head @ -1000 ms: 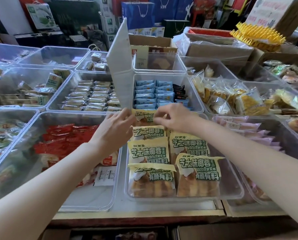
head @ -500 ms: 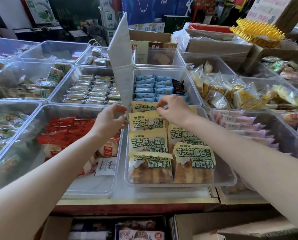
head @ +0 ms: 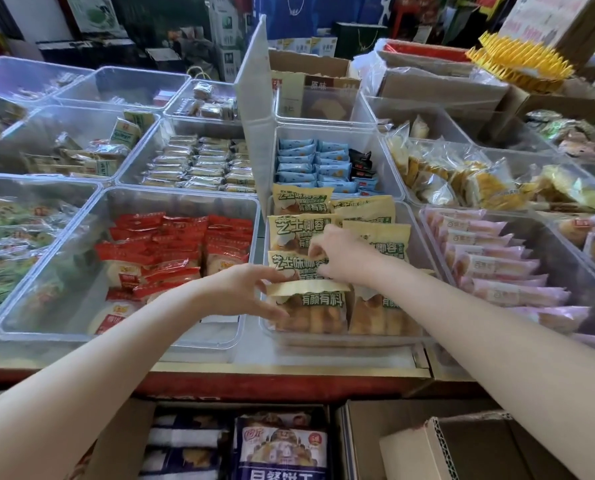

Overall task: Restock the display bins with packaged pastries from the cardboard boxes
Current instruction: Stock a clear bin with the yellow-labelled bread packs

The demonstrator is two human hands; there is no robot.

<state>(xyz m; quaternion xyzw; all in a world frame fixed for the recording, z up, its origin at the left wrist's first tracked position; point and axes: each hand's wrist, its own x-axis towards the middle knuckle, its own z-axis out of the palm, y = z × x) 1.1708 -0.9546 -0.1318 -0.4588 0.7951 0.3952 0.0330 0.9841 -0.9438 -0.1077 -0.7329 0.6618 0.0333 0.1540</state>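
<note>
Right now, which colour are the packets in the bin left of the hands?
Red packets, clearest in the head view.

Yellow pastry packs (head: 301, 233) overlapping in clear bin (head: 424, 237).

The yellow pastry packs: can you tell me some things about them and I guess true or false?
1. Both hands are at the yellow pastry packs. True.
2. The left hand is in the bin of red packs. False: it holds the front yellow pack's top edge.
3. Blue packs sit in the bin behind the yellow ones. True.
4. Pink packs lie left of the yellow ones. False: they lie to the right.
5. The right hand hangs over the cardboard box. False: it pinches a yellow pack.
</note>
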